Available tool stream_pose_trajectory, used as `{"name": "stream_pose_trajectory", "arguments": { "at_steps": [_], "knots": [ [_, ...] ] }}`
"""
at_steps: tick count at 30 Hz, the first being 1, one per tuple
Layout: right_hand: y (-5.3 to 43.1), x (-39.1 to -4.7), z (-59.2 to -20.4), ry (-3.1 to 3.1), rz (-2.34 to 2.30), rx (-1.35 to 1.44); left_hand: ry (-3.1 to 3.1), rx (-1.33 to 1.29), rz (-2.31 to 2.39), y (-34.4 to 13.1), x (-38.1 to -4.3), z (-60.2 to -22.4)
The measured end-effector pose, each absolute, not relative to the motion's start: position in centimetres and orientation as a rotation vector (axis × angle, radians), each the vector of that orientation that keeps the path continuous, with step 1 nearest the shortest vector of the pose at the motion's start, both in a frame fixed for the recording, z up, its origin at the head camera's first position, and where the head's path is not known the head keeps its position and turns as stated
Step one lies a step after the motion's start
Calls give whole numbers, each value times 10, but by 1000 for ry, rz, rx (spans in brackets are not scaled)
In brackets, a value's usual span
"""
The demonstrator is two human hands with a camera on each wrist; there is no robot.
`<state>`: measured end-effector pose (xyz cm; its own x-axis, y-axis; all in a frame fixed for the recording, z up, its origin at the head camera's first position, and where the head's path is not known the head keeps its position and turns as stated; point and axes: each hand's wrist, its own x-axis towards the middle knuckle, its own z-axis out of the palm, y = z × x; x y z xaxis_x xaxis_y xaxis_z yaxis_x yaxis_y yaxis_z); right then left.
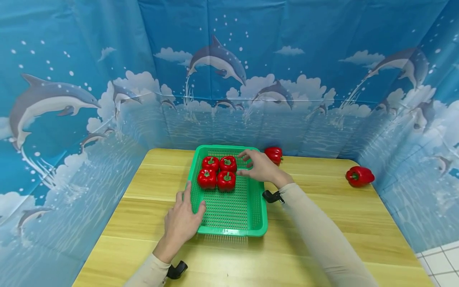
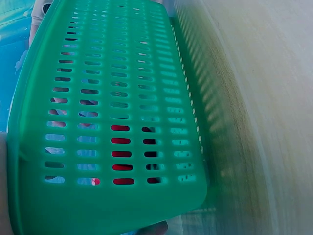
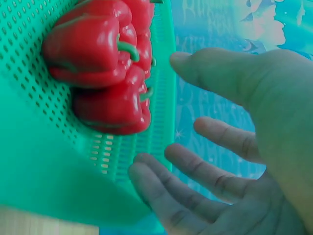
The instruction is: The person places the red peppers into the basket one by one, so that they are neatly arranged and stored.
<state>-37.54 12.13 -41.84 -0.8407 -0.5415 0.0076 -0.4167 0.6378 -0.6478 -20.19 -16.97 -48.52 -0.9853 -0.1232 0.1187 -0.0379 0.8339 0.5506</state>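
Several red bell peppers (image 1: 226,181) with green stems sit in a group at the back left of a green plastic basket (image 1: 262,223). My left hand (image 1: 183,219) is at the basket's left rim, index finger stretched along it and thumb near the front left corner; its exact contact is hard to see. Over the basket's back right part, my right hand (image 1: 262,167) has its fingers spread and loosely bent, with nothing between them. The right wrist view shows that hand (image 3: 234,161) apart from the nearest pepper (image 3: 110,107).
Behind the right hand, a red bell pepper (image 1: 274,155) lies on the wooden table (image 1: 322,199) just outside the basket. Another bell pepper (image 1: 359,176) lies at the table's right edge. A blue dolphin-print curtain (image 1: 305,119) hangs around the back and sides.
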Motion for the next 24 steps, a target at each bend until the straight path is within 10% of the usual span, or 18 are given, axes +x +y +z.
{"name": "stream_pose_trajectory", "arguments": {
  "at_steps": [24],
  "knots": [
    [168, -401, -437, 2789, -1172, -932, -2868, 121, -850, -170, -202, -486]
  ]
}}
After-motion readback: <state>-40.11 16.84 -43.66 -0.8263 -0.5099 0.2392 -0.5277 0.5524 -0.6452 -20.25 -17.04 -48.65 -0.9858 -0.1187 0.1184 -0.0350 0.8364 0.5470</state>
